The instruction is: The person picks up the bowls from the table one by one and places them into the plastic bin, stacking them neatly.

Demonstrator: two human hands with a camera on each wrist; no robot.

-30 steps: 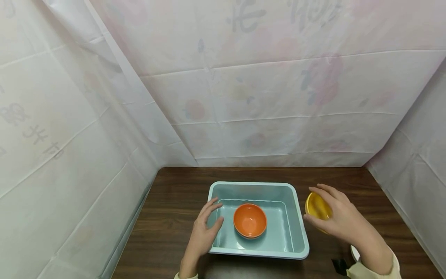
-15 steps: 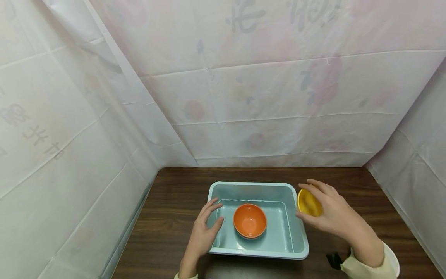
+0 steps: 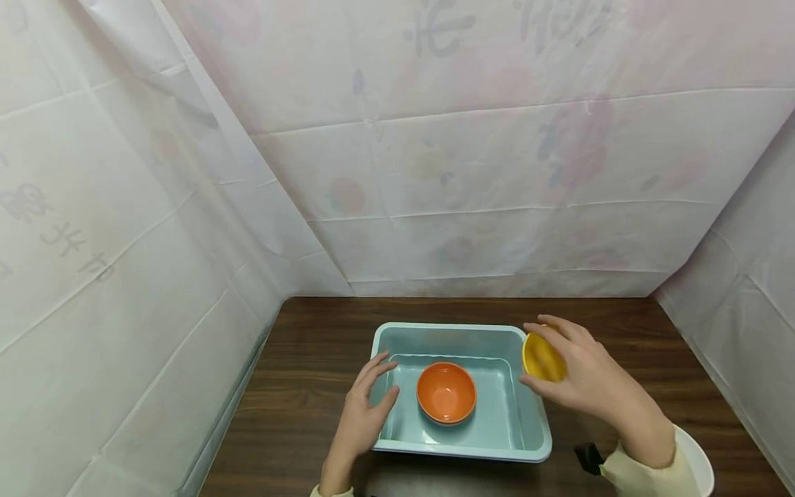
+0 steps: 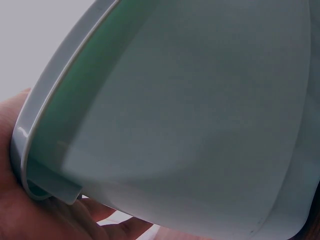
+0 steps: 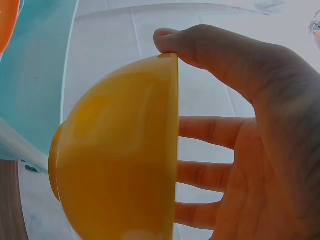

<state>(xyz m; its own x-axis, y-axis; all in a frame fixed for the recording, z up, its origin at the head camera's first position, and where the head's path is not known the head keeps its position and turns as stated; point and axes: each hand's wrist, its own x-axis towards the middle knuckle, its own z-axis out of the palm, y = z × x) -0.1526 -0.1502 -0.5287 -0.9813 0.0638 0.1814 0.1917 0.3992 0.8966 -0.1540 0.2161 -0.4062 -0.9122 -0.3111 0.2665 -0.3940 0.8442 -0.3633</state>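
Observation:
My right hand point(image 3: 584, 376) holds a yellow bowl point(image 3: 542, 357) by its rim, thumb on one side and fingers on the other. In the head view the bowl is tilted on its side and overlaps the right rim of a pale blue-green basin point(image 3: 537, 442). The right wrist view shows the bowl's point(image 5: 120, 145) rounded outside, with its foot turned away from the palm. Inside the basin, near its middle, an orange bowl point(image 3: 446, 393) sits upright. My left hand point(image 3: 366, 407) is at the basin's left rim, fingers and thumb spread; the left wrist view shows it against the rim point(image 4: 30, 125).
A dark wood table point(image 3: 304, 386) lies under the basin. Behind my right sleeve point(image 3: 652, 476) part of a white round dish point(image 3: 698, 459) shows, and a small black piece point(image 3: 587, 457) is beside the cuff. White printed sheeting point(image 3: 497, 172) hangs at the back and both sides.
My right hand has moved left with the yellow bowl, from beside the basin to over its right rim. More of the white dish now shows. The left hand has stayed in place.

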